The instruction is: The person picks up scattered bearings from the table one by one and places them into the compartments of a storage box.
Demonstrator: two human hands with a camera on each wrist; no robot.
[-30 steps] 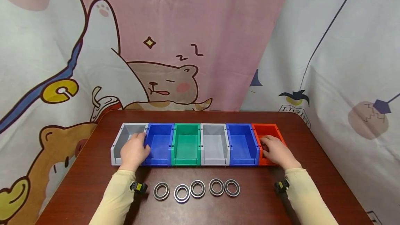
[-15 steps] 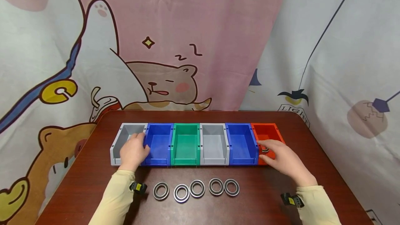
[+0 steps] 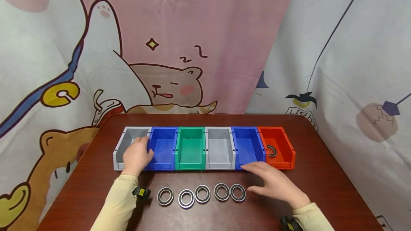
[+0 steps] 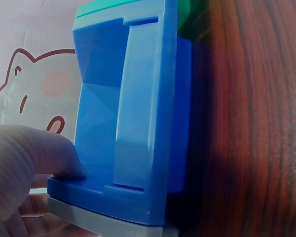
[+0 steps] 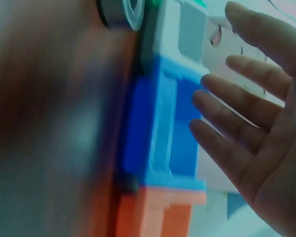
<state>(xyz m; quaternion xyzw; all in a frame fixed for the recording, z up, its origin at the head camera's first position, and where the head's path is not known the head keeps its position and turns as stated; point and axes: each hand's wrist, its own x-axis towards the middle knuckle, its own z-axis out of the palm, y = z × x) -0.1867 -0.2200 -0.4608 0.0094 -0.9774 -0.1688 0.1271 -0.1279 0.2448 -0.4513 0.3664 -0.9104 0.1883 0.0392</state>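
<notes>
My left hand (image 3: 137,156) grips the adjoining side walls of the leftmost grey bin (image 3: 117,156) and the blue bin (image 3: 163,149) beside it. In the left wrist view its thumb (image 4: 49,150) hooks over the blue wall, with the other fingers on the grey side. My right hand (image 3: 273,183), holding nothing, hovers with spread fingers in front of the right-hand blue bin (image 3: 248,149). Just left of its fingertips lies the rightmost ball bearing (image 3: 243,194) of several in a row on the table. Another bearing (image 3: 275,151) rests inside the red bin (image 3: 284,149), against its left wall.
A green bin (image 3: 191,149) and a second grey bin (image 3: 220,149) stand in the middle of the joined row. The brown table (image 3: 205,220) reaches back to a printed cloth (image 3: 237,45) that hangs behind and at the sides.
My right hand has left the red bin, moving left and toward me with its fingers opening; the bearing it was over stays in that bin. My left hand has kept its place.
</notes>
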